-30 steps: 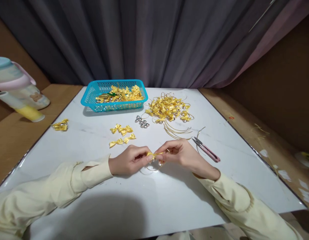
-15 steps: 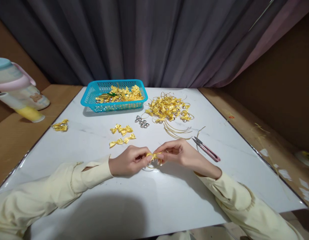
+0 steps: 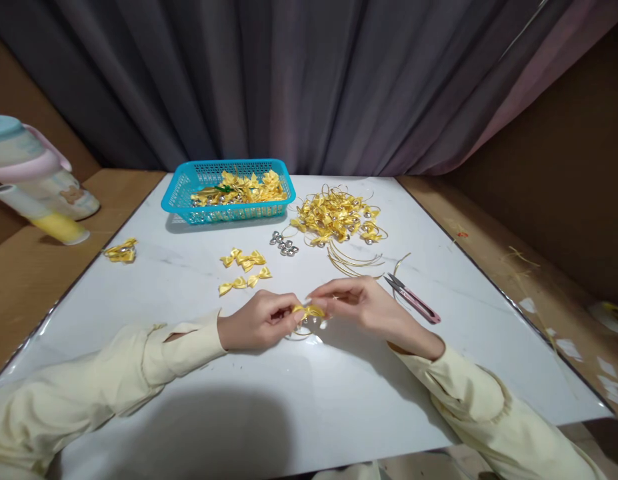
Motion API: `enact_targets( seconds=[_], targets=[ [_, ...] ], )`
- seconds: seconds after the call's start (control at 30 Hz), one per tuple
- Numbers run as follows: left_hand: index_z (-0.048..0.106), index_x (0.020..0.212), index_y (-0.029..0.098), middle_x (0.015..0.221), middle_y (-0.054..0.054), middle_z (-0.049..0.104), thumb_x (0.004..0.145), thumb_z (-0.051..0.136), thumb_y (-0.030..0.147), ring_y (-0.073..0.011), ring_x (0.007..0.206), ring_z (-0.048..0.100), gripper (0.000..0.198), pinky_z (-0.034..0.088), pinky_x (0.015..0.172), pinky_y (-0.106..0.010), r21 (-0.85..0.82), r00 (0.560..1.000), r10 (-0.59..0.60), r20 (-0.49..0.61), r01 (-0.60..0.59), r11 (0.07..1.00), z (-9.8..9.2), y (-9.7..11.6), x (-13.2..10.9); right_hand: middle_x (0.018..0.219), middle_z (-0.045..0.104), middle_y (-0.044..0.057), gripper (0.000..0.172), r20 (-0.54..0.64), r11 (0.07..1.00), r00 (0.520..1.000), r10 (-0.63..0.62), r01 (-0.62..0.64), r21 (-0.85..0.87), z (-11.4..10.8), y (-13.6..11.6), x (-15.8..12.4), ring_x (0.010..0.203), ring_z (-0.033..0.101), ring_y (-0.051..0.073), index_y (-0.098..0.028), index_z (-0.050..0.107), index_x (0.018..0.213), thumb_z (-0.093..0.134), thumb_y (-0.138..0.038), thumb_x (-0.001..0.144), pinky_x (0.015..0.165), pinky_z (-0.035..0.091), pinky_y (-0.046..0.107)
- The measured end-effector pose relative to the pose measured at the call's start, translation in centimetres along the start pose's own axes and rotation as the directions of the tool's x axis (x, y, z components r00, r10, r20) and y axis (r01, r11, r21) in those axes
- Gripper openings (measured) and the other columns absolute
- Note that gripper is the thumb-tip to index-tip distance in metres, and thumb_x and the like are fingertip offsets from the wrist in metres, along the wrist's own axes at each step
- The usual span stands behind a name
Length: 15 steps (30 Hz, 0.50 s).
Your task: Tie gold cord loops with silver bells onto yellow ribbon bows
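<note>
Over the middle of the white table, my left hand [image 3: 261,321] pinches the left side of a small yellow ribbon bow [image 3: 315,311]. A loop of gold cord [image 3: 303,333] and a small silvery bell-like piece hang below the bow. My right hand [image 3: 361,305] is at the bow's right side, thumb and fingers drawn together at its edge. Its fingertips partly hide what they grip. Loose yellow bows [image 3: 243,260] lie just beyond my left hand. Silver bell-like pieces [image 3: 287,248] sit farther back, and cut gold cords [image 3: 351,263] lie beyond my right hand.
Pink-handled thread snips [image 3: 413,298] lie right of my right hand. A blue basket [image 3: 229,217] holds more bows at the back, beside a heap of corded bows [image 3: 333,217]. One folded yellow bow [image 3: 121,251] lies left. A bottle [image 3: 43,170] stands at far left.
My right hand's fingers have shifted slightly up and straightened, uncovering more of the bow's right loop and the piece below it. The left hand has stayed in place.
</note>
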<state>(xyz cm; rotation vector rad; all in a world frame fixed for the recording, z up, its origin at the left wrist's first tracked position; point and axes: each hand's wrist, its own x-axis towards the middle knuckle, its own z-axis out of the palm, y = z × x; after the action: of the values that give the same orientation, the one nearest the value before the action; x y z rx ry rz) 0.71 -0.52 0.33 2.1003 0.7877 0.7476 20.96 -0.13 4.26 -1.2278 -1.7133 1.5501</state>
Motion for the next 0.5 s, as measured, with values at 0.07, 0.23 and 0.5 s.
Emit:
enact_targets(
  seconds=[0.07, 0.23, 0.5],
  targets=[
    [0.052, 0.064, 0.014, 0.048, 0.007, 0.035, 0.086, 0.044, 0.026, -0.0055, 0.043, 0.029, 0.026, 0.024, 0.043, -0.017, 0.001, 1.0, -0.026, -0.002, 0.026, 1.0, 0.0, 0.0, 0.1, 0.086, 0.071, 0.007, 0.026, -0.119, 0.998, 0.99, -0.07, 0.07, -0.002, -0.4, -0.5, -0.2, 0.073, 0.064, 0.016, -0.015, 0.07, 0.094, 0.06, -0.035, 0.081, 0.072, 0.051, 0.03],
    [0.051, 0.063, 0.014, 0.048, 0.007, 0.035, 0.086, 0.045, 0.028, -0.0059, 0.044, 0.028, 0.027, 0.023, 0.043, -0.018, -0.075, 0.988, -0.151, -0.012, 0.15, 0.986, 0.0, -0.1, 0.3, 0.106, 0.068, 0.007, 0.03, -0.361, 0.96, 0.907, -0.218, 0.267, 0.09, -1.7, -1.0, -0.8, 0.085, 0.066, 0.02, -0.02, 0.065, 0.11, 0.058, -0.034, 0.084, 0.082, 0.052, 0.04],
    [0.054, 0.065, 0.013, 0.052, 0.005, 0.04, 0.085, 0.045, 0.033, -0.0073, 0.047, 0.033, 0.03, 0.026, 0.044, -0.019, -0.185, 0.971, -0.238, -0.032, 0.228, 0.956, 0.0, -0.1, 0.5, 0.079, 0.07, 0.003, 0.053, -0.015, 0.957, 0.965, -0.262, 0.258, -0.136, -1.3, -1.8, -1.9, 0.082, 0.066, 0.019, -0.024, 0.035, 0.138, 0.052, -0.035, 0.088, 0.079, 0.048, 0.033]
  ],
)
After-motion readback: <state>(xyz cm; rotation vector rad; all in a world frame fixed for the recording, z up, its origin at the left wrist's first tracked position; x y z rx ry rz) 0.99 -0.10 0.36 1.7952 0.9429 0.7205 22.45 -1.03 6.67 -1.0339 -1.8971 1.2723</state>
